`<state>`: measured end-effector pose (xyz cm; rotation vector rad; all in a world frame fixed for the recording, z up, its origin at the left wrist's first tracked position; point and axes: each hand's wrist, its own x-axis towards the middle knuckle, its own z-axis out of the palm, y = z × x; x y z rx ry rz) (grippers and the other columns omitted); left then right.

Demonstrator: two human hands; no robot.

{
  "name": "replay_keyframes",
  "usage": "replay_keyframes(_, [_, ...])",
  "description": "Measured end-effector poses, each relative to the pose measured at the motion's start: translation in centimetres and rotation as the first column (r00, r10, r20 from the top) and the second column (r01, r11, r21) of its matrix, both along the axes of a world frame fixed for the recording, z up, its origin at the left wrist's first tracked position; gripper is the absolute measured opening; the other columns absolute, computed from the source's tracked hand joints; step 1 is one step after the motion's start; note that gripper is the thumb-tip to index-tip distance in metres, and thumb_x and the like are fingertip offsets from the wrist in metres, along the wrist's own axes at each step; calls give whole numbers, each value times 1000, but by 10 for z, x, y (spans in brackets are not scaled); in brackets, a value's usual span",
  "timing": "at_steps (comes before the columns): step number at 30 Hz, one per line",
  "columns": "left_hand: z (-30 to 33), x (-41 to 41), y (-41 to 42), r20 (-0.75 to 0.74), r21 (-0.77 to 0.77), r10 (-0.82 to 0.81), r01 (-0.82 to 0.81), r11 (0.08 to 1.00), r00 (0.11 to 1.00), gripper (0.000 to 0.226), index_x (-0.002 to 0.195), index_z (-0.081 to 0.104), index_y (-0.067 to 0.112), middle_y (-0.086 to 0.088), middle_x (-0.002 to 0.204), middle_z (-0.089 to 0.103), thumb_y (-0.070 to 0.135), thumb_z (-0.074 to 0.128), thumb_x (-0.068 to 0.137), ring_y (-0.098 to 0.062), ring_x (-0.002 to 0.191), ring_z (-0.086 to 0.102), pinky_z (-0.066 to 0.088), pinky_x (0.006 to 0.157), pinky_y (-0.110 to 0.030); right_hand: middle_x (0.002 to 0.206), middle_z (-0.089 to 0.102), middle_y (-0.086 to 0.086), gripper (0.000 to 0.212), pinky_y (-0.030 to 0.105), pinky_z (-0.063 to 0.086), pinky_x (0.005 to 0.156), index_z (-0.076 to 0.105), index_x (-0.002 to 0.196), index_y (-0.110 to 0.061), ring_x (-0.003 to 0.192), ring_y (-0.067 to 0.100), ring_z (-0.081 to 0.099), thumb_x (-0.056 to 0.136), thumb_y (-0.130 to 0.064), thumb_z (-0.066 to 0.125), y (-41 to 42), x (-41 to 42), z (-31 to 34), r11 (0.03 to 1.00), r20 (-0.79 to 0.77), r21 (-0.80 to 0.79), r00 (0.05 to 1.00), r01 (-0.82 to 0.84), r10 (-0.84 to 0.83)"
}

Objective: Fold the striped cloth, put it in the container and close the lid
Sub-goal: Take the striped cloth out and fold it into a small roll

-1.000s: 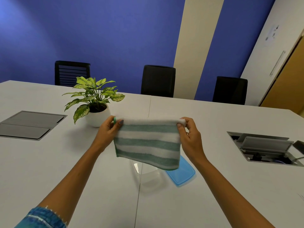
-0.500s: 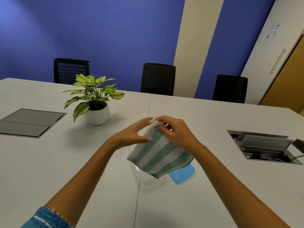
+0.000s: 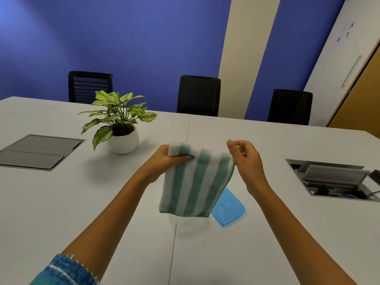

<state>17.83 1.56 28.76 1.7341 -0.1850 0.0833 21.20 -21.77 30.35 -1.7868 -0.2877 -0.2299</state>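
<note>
Striped cloth (image 3: 193, 182) hangs in the air above the table (image 3: 61, 202), already doubled, green and white stripes running top to bottom, its lower edge dangling just over the blue lid (image 3: 229, 210). My left hand (image 3: 166, 161) grips the cloth's upper left corner, thumb clamped across the front, fingers curled behind. My right hand (image 3: 245, 159) sits at the upper right corner, fingers curled; the corner seems pinched low in that hand, but the contact is mostly hidden behind the fabric, so I'd call it a light pinch, not certain. The lid lies flat on the table, partly covered by the cloth from this angle. The container itself I can't make out clearly; a faint clear shape may sit under the cloth, can't tell. Beyond the cloth and to its left stands a potted plant (image 3: 121, 128); further left of the cloth a closed floor-box panel (image 3: 39, 151); to the cloth's right an open cable hatch (image 3: 333, 179). Step in hand: folding, midway. Next move, I judge, needs one more fold, bringing the two top corners together to make it small enough, then lowering it into the container near the lid.
</note>
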Motion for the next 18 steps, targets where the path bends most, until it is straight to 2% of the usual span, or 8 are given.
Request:
replay_keyframes(3, [1,1,9,27,-121,1,3,993,1000,35,91,70,29,5,87,70,47,78,62,-12,85,66,56,71,-26,87,63,2,49,38,55,81,55,91,-19,82,19,61,73,-65,52,1,-3,-13,996,-92,90,996,26,-18])
replay_keyframes(6, [3,5,14,21,-192,-3,7,981,1000,48,89,71,30,6,84,71,54,83,49,-10,80,67,55,67,-25,93,68,10,55,39,57,83,59,92,-13,89,26,66,71,-64,55,7,-6,-13,991,-127,114,988,-72,87])
replay_keyframes(8, [2,9,17,15,-229,8,-5,973,1000,50,87,71,29,6,82,71,54,84,46,-10,79,66,54,67,-28,92,68,9,59,37,58,81,63,93,-10,89,27,66,68,-63,58,13,-9,-9,984,-104,102,983,-143,153])
replay_keyframes(12, [-1,15,22,1,-322,52,-49,945,999,50,83,73,29,6,80,72,53,87,41,-10,77,67,52,74,-37,79,68,-3,49,22,52,65,69,87,-13,73,11,62,65,-57,64,20,-21,1,976,-18,121,983,-179,182])
replay_keyframes(14, [-3,17,23,-13,-361,64,-65,930,998,52,83,74,28,6,80,73,52,88,39,-11,78,67,52,77,-39,82,71,-2,50,26,55,66,72,90,-15,75,13,65,63,-57,67,25,-26,4,968,-33,90,971,-234,238])
replay_keyframes(18, [-6,18,20,-16,-370,34,-37,928,999,51,83,74,28,7,80,73,52,88,40,-10,77,68,55,73,-34,95,72,1,64,39,59,78,68,101,-18,89,21,69,58,-64,72,37,-27,7,954,-187,-44,941,-296,284])
